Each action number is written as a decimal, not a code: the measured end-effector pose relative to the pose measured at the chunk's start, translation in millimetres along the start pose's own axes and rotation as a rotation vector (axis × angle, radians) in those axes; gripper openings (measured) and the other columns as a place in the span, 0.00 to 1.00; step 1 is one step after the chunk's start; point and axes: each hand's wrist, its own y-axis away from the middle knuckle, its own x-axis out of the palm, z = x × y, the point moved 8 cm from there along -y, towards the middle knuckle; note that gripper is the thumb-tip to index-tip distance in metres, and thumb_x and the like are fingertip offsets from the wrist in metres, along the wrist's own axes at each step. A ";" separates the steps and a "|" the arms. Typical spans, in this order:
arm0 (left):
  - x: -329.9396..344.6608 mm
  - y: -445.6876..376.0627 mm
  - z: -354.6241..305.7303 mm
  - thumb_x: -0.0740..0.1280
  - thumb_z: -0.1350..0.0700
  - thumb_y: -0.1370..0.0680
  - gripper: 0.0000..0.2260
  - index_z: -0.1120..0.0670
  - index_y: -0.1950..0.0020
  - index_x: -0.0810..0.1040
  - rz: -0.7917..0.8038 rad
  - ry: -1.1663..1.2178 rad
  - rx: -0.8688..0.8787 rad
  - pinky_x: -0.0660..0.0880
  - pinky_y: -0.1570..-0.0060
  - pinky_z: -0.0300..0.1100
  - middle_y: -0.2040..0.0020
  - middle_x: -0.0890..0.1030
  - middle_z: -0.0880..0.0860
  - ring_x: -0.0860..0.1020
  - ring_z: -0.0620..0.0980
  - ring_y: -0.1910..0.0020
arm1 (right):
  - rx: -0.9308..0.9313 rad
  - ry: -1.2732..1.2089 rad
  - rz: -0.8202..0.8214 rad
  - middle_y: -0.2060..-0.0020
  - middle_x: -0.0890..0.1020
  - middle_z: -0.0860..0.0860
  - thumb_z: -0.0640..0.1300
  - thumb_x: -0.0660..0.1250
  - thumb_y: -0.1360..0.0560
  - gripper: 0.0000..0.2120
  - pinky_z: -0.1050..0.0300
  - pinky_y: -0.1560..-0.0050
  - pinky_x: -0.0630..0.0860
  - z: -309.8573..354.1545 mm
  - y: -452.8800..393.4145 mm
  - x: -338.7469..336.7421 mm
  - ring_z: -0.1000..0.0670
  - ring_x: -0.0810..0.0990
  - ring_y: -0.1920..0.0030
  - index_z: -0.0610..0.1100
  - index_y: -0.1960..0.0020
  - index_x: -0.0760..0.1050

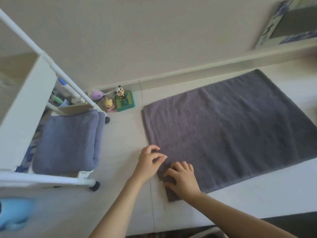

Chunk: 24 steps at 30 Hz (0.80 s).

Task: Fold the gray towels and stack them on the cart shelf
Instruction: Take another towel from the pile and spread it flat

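One gray towel [231, 127] is lying spread flat on the floor [120, 194], unfolded, reaching away ahead and right of both hands. Folded towels [68, 141] are already sitting on the white cart's shelf [20, 107], well off to the left of the left hand, so I judge the task partly done. The right hand [182, 180] is resting on the towel's near left corner, fingers curled onto it. The left hand [149, 162], just beside it, is hovering at the left edge, fingers loosely bent, seemingly holding nothing.

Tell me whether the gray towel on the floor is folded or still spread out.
Spread out. The gray towel lies flat in one layer on the floor, all edges showing; both hands, left hand and right hand, are at its near corner.
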 end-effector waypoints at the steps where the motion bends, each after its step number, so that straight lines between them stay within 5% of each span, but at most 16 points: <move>1: 2.9 0.0 0.3 0.66 0.47 0.25 0.14 0.54 0.52 0.86 0.058 0.006 0.000 0.58 0.41 0.23 0.45 0.74 0.51 0.70 0.47 0.42 | 0.019 -0.032 -0.008 0.60 0.75 0.57 0.60 0.62 0.34 0.10 0.60 0.54 0.66 -2.2 -0.7 -0.7 0.54 0.65 0.56 0.57 0.59 0.77; 5: 6.6 4.0 9.3 0.64 0.52 0.21 0.09 0.49 0.50 0.84 0.278 0.134 -0.094 0.60 0.34 0.33 0.42 0.70 0.47 0.67 0.43 0.37 | 0.123 -0.244 -0.008 0.62 0.76 0.61 0.57 0.66 0.33 0.08 0.65 0.52 0.60 -6.1 -2.2 -8.8 0.56 0.66 0.57 0.54 0.62 0.81; 10: 8.4 4.2 -4.9 0.64 0.29 0.34 0.22 0.38 0.47 0.81 0.420 -0.075 -0.078 0.55 0.29 0.41 0.37 0.67 0.42 0.62 0.42 0.33 | 0.440 -0.713 0.091 0.65 0.80 0.59 0.44 0.73 0.30 0.05 0.72 0.59 0.68 -36.2 6.6 -36.6 0.65 0.76 0.63 0.52 0.61 0.78; 13: 14.3 -1.5 -32.2 0.71 0.34 0.34 0.20 0.35 0.44 0.79 0.409 -0.308 0.094 0.47 0.37 0.34 0.34 0.66 0.42 0.58 0.43 0.33 | 0.539 -0.902 0.119 0.67 0.80 0.54 0.42 0.70 0.27 0.04 0.68 0.61 0.71 -54.1 21.2 -60.9 0.58 0.76 0.64 0.45 0.61 0.78; 17: 26.3 -20.0 -67.3 0.71 0.39 0.31 0.16 0.43 0.46 0.82 0.403 -0.335 0.186 0.47 0.44 0.33 0.37 0.73 0.40 0.62 0.40 0.33 | 0.671 -1.122 0.127 0.64 0.79 0.46 0.41 0.66 0.25 0.05 0.61 0.59 0.72 -82.0 50.7 -92.4 0.51 0.77 0.63 0.42 0.59 0.76; 20: 44.3 -32.2 -95.8 0.72 0.40 0.31 0.14 0.47 0.52 0.84 0.545 -0.294 0.178 0.55 0.44 0.36 0.50 0.82 0.44 0.70 0.40 0.41 | 0.707 -1.196 0.076 0.66 0.76 0.45 0.45 0.66 0.29 0.08 0.64 0.64 0.72 -108.4 79.8 -121.1 0.51 0.75 0.66 0.39 0.58 0.73; 22: 57.5 -32.8 -118.7 0.73 0.41 0.32 0.16 0.53 0.58 0.83 0.679 -0.217 0.143 0.66 0.56 0.38 0.64 0.80 0.48 0.74 0.43 0.59 | 0.729 -1.203 0.057 0.65 0.76 0.44 0.47 0.67 0.31 0.13 0.64 0.64 0.73 -124.3 100.4 -138.5 0.50 0.75 0.65 0.38 0.57 0.72; 24: 69.2 -26.6 -141.6 0.74 0.43 0.32 0.16 0.55 0.61 0.81 0.807 -0.209 0.136 0.66 0.65 0.41 0.69 0.75 0.50 0.70 0.45 0.69 | 0.736 -1.155 0.074 0.62 0.77 0.43 0.56 0.73 0.36 0.22 0.62 0.60 0.74 -137.1 117.5 -150.7 0.49 0.76 0.61 0.39 0.56 0.73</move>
